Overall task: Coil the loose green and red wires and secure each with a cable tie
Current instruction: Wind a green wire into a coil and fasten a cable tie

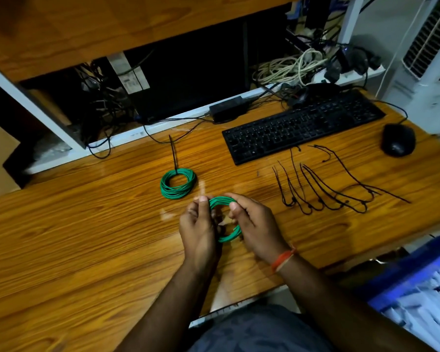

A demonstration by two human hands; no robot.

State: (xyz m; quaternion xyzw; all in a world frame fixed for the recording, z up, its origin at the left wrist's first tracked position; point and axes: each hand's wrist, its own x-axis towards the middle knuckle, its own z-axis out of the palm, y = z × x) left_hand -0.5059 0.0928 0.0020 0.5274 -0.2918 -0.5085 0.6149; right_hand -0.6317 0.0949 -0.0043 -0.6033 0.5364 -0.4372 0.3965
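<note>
Left hand (200,224), right hand (255,222) grip green wire coil (224,219).

Green wire coils (178,183), black cable ties (323,184), black keyboard (302,125), orange wristband (283,260), wood-grain desk (87,237).

Over the wooden desk (87,237) both hands gripped one green wire coil (224,218), left hand (198,227) and right hand (254,224) on either side, while a tied green coil (178,183) lay beyond, loose black cable ties (328,186) near the keyboard (302,125).
</note>
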